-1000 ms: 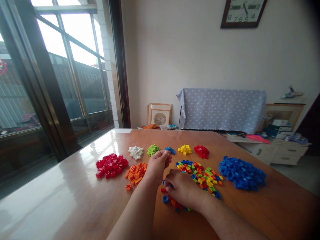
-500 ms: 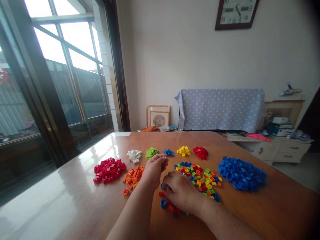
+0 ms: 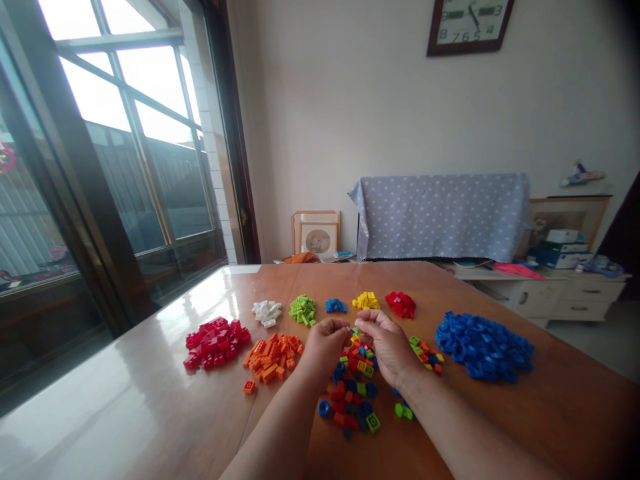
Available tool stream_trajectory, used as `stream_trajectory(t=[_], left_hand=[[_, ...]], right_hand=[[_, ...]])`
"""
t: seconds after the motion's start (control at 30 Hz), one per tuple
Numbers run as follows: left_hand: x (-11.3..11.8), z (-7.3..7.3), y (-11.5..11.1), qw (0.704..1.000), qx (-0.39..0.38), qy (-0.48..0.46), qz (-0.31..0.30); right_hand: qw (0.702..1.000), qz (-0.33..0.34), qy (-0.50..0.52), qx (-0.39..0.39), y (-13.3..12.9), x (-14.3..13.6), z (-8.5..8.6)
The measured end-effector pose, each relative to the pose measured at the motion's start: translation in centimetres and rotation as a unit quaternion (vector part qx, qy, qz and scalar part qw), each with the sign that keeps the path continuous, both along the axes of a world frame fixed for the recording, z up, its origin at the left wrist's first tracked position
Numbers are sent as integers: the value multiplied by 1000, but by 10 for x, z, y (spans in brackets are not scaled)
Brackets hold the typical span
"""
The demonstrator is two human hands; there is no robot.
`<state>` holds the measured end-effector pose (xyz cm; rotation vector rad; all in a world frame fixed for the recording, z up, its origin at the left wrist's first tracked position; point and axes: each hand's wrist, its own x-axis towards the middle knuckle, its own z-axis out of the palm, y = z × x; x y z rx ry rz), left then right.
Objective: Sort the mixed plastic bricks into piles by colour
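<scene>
My left hand [image 3: 327, 343] and my right hand [image 3: 387, 343] hover close together over a mixed heap of coloured bricks [image 3: 357, 387]. The fingers of each are pinched; whatever lies between the fingertips is too small to make out. Orange bricks [image 3: 273, 357] lie just left of my left hand, with one loose orange brick [image 3: 249, 387] nearer the front. Behind the hands are small piles of green [image 3: 303, 309], blue [image 3: 336, 305], yellow [image 3: 366, 300] and red bricks [image 3: 400, 305].
White bricks [image 3: 267, 312] and a crimson pile [image 3: 217, 342] occupy the table's left side. A large blue pile [image 3: 483, 347] lies at the right. Beyond the wooden table [image 3: 165, 393] stand a cloth-covered object [image 3: 443, 217] and a white cabinet [image 3: 565, 297].
My right hand has risen from the mixed heap to beside my left hand, uncovering bricks. My left hand has come slightly down and right. The view has shifted a little.
</scene>
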<state>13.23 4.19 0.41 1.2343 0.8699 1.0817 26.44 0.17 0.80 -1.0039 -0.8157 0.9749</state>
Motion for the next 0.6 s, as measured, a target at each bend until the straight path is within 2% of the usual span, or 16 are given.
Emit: stream_trajectory(t=[0.2, 0.6], left_hand=[[6, -6, 0, 1000, 30, 7, -5], [7, -3, -2, 999, 23, -23, 4]], right_hand=[[1000, 2, -20, 22, -2, -10, -1], [999, 9, -28, 17, -1, -11, -3]])
